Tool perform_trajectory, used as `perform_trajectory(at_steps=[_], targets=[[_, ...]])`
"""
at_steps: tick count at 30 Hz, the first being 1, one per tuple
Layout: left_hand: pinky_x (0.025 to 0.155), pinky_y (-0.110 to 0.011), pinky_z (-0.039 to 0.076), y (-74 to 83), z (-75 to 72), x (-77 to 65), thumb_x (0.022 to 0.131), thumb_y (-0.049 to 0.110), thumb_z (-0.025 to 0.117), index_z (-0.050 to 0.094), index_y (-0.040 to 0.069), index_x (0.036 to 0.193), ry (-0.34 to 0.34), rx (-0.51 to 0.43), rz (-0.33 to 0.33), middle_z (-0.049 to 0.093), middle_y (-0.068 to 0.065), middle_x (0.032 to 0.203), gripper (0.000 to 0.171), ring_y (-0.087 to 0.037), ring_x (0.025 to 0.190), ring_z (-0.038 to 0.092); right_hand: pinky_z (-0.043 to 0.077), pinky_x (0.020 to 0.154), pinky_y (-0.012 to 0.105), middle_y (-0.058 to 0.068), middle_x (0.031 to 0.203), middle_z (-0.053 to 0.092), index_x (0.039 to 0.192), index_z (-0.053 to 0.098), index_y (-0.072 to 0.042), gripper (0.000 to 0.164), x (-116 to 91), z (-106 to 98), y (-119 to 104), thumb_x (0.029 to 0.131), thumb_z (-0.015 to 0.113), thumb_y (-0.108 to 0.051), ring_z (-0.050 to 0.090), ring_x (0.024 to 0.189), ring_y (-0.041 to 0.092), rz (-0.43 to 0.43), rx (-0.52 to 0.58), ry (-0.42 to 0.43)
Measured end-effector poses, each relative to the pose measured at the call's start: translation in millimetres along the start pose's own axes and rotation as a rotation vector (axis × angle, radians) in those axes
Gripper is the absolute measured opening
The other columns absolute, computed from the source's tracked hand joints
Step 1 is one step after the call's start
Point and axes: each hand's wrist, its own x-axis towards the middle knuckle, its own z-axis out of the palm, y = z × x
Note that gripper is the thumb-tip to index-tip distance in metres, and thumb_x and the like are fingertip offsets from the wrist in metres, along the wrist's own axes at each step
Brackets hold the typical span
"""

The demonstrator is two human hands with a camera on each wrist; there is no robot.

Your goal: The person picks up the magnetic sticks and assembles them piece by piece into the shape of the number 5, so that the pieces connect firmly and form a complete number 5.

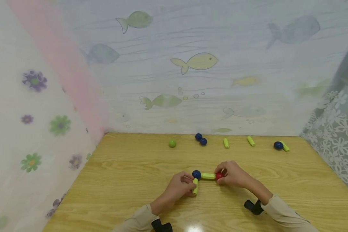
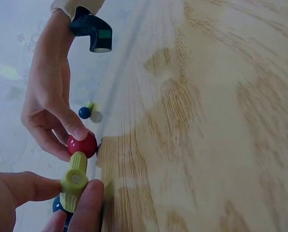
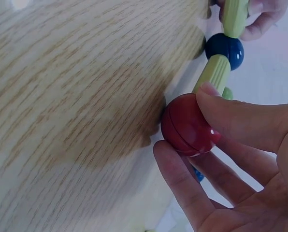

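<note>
L hand (image 1: 178,187) pinches a lime rod (image 1: 195,188) at the near side of a blue ball (image 1: 196,174), R hand (image 1: 233,174) grips a red ball (image 1: 219,176) on the right end of a 2nd rod (image 1: 208,176). It's all approx mid-table, wood (image 1: 119,187) showing left & right, loose pcs (image 1: 226,143) near the far edge.

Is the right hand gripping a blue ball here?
No, the right hand grips the red ball, which sits at one end of a yellow-green rod.

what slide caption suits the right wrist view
Right hand grips a glossy red ball at one end of a ribbed yellow-green rod, a glossy dark-blue ball at the other.
</note>
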Motion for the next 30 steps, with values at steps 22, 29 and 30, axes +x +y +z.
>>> perform_trajectory(at_steps=[22,29,30], targets=[[0.048,-0.033,0.054,4.3,0.2,0.7,0.079,0.004,0.075,0.061,0.001,0.097,-0.01,0.102,0.016,0.06,-0.009,0.083,0.023,-0.016,0.053,0.059,0.051,0.064,0.023,0.004,0.09,0.067,0.093,0.071,-0.003,0.019,-0.5,1.1,0.0,0.076,0.079,-0.008,0.062,0.076,0.016,-0.013,0.007,-0.002],[0.048,-0.035,0.054,7.4,-4.6,1.7,0.079,0.003,0.074,0.06,0.0,0.099,-0.073,0.111,0.022,0.059,-0.011,0.085,0.024,-0.019,0.059,0.061,0.051,0.064,0.023,0.003,0.089,0.066,0.092,0.071,-0.004,0.018,-1.2,1.8,0.1,0.076,0.078,-0.007,0.061,0.077,0.016,-0.012,0.012,0.01],[0.048,-0.035,0.054,7.6,-5.3,1.9,0.08,0.003,0.074,0.06,-0.001,0.099,-0.078,0.112,0.023,0.059,-0.011,0.085,0.024,-0.019,0.059,0.061,0.051,0.064,0.023,0.003,0.089,0.066,0.092,0.071,-0.004,0.018,-1.1,1.8,0.0,0.076,0.078,-0.007,0.061,0.077,0.016,-0.013,0.013,0.011]])
